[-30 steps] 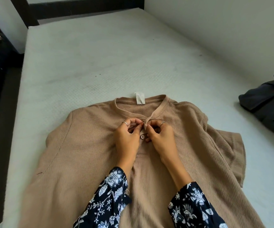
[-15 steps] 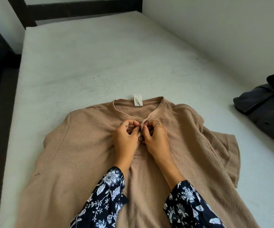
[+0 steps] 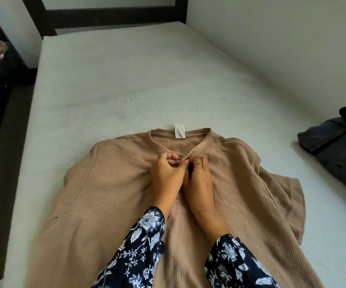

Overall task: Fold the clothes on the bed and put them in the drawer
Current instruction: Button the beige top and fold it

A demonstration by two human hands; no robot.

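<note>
Fingertips [image 3: 181, 162] pinched together at the neckline placket of a tan ribbed henley top [image 3: 110, 196], left hand [image 3: 166, 177] and right hand [image 3: 198, 179] side by side, thumbs and forefingers nipping the fabric edges where the collar splits. Apparently fastening a button, though hidden under the fingers. Spread flat and face up on the bare mattress [image 3: 116, 84], collar and white neck label [image 3: 178, 130] toward 12 o'clock, hem toward 6 o'clock, long axis running 12 to 6. Right sleeve crumpled at 3 o'clock. Not yet folded; a dark garment [image 3: 334, 142] waiting at 3 o'clock near the wall. No drawer in view. Early going, by the look of it.
</note>
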